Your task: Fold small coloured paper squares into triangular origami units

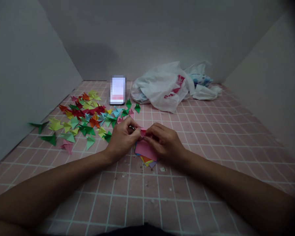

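Observation:
Between my two hands is a small piece of pink folding paper (143,131), partly hidden by the fingers. My left hand (124,136) pinches its left side, thumb and forefinger together. On the other side my right hand (164,141) grips it with closed fingertips. Just below them lies a stack of coloured paper squares (146,151), pink on top, with blue, orange, yellow and purple corners fanned out. To the left of my left hand spreads a pile of folded paper figures (86,113) in red, green, yellow, orange, blue and pink.
A lit phone (117,90) stands upright near the back wall, its screen blurred. White plastic bags (162,87) lie crumpled at the back, right of it. Pale walls enclose the pink checked surface (206,137) on three sides.

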The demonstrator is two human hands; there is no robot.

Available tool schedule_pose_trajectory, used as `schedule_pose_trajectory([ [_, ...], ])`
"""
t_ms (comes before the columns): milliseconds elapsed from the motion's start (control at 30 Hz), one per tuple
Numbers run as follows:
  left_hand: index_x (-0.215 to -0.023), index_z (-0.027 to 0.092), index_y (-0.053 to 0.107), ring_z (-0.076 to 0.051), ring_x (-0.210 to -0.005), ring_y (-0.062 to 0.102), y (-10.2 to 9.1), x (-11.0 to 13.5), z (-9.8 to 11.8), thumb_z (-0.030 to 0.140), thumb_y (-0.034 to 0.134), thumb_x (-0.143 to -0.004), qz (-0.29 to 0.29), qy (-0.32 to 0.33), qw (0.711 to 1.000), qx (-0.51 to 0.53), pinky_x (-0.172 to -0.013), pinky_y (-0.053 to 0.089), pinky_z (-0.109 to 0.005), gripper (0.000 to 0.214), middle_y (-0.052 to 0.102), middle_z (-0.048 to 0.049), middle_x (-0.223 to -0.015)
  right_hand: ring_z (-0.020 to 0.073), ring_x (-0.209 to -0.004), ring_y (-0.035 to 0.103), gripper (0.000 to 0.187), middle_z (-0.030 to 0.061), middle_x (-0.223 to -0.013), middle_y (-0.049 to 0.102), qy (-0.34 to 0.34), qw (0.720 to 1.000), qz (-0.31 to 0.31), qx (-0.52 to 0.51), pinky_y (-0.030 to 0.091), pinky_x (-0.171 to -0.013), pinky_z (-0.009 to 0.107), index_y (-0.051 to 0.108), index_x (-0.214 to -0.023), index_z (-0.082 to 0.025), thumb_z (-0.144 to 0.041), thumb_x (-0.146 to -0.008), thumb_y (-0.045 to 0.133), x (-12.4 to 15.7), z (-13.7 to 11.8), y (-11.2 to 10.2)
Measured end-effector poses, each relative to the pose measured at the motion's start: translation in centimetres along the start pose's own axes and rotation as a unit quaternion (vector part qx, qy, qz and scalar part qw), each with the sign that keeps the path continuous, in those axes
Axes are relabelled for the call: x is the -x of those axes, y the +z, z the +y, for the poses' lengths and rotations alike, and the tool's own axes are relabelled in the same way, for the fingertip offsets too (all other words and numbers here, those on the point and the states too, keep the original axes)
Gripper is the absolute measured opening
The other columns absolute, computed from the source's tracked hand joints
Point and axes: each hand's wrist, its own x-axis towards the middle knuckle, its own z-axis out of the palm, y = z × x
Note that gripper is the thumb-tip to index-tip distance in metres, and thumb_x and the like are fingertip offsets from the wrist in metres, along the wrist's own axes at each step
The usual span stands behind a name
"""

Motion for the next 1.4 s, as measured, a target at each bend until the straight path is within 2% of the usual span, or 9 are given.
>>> schedule_pose_trajectory([
  [167,-0.076,0.020,0.052,-0.016,-0.061,0.069,0.4,0.5,-0.4,0.024,0.064,-0.078,-0.006,-0.015,1.000,0.010,-0.055,0.053,-0.025,0.012,0.064,0.0023,-0.065,0.0150,-0.071,0.055,0.016,0.0015,-0.077,0.057,0.017,0.999,0.030,0.007,0.042,-0.064,0.028,0.051,-0.079,-0.020,-0.009,-0.089,0.055,0.0,0.0,0.2],
  [267,-0.076,0.020,0.052,-0.014,-0.062,0.069,0.6,0.6,-0.7,0.026,0.065,-0.079,0.001,-0.012,0.999,0.030,-0.058,0.054,-0.025,0.014,0.062,0.0029,-0.068,0.0148,-0.073,0.058,0.011,0.0026,-0.086,0.060,0.044,0.996,0.064,-0.034,0.045,-0.065,0.028,0.053,-0.092,-0.020,-0.011,-0.089,0.057,0.0,0.0,0.5],
  [333,-0.078,0.020,0.053,-0.014,-0.063,0.068,0.7,0.7,-0.7,0.026,0.066,-0.080,0.005,0.000,0.999,0.041,-0.059,0.055,-0.025,0.014,0.061,0.0028,-0.071,0.0142,-0.072,0.059,0.018,0.0015,-0.087,0.060,0.079,0.990,0.078,-0.083,0.047,-0.063,0.027,0.052,-0.104,-0.021,-0.014,-0.088,0.059,0.1,0.0,0.7],
  [500,-0.077,0.019,0.053,-0.013,-0.062,0.067,0.7,1.1,-0.3,0.026,0.067,-0.079,-0.005,0.005,0.999,0.044,-0.058,0.054,-0.024,0.016,0.060,0.0029,-0.071,0.0136,-0.069,0.060,0.028,-0.0023,-0.081,0.058,0.145,0.974,0.069,-0.157,0.048,-0.063,0.027,0.049,-0.112,-0.024,-0.017,-0.087,0.059,0.3,0.2,1.1],
  [767,-0.076,0.019,0.052,-0.012,-0.061,0.066,0.7,1.2,-0.3,0.023,0.068,-0.079,-0.013,0.008,0.998,0.054,-0.057,0.053,-0.022,0.016,0.059,0.0031,-0.070,0.0135,-0.071,0.060,0.016,0.0000,-0.086,0.060,0.133,0.980,0.070,-0.127,0.047,-0.063,0.027,0.053,-0.101,-0.022,-0.016,-0.087,0.059,0.2,0.0,0.9],
  [1000,-0.093,0.021,0.055,-0.012,-0.063,0.066,0.7,1.0,-0.6,0.024,0.068,-0.079,-0.040,-0.025,0.994,0.103,-0.060,0.054,-0.024,0.020,0.062,0.0028,-0.079,0.0145,-0.073,0.060,0.010,0.0012,-0.085,0.063,0.121,0.986,0.068,-0.090,0.046,-0.064,0.027,0.055,-0.092,-0.021,-0.015,-0.086,0.059,0.1,0.0,0.7],
  [1133,-0.089,0.019,0.057,-0.014,-0.066,0.067,0.5,1.0,-0.7,0.030,0.067,-0.085,-0.069,-0.032,0.993,0.090,-0.062,0.054,-0.025,0.015,0.065,0.0009,-0.073,0.0139,-0.070,0.059,0.010,0.0006,-0.082,0.062,0.123,0.986,0.067,-0.093,0.045,-0.063,0.026,0.054,-0.093,-0.021,-0.015,-0.086,0.059,0.1,0.1,0.6],
  [1267,-0.083,0.018,0.056,-0.013,-0.064,0.067,0.5,1.0,-0.7,0.039,0.067,-0.087,-0.064,-0.032,0.992,0.106,-0.063,0.054,-0.025,0.024,0.065,0.0005,-0.072,0.0141,-0.069,0.058,0.011,0.0001,-0.080,0.062,0.129,0.985,0.059,-0.093,0.045,-0.063,0.027,0.055,-0.092,-0.021,-0.014,-0.085,0.058,0.0,0.1,0.5],
  [1400,-0.099,0.018,0.059,-0.012,-0.061,0.067,0.7,0.8,-0.6,0.034,0.075,-0.080,-0.061,-0.052,0.986,0.149,-0.061,0.054,-0.024,0.030,0.064,0.0035,-0.073,0.0145,-0.070,0.059,0.011,0.0000,-0.079,0.062,0.134,0.983,0.056,-0.113,0.045,-0.064,0.027,0.056,-0.092,-0.022,-0.014,-0.085,0.059,0.0,0.4,0.6],
])
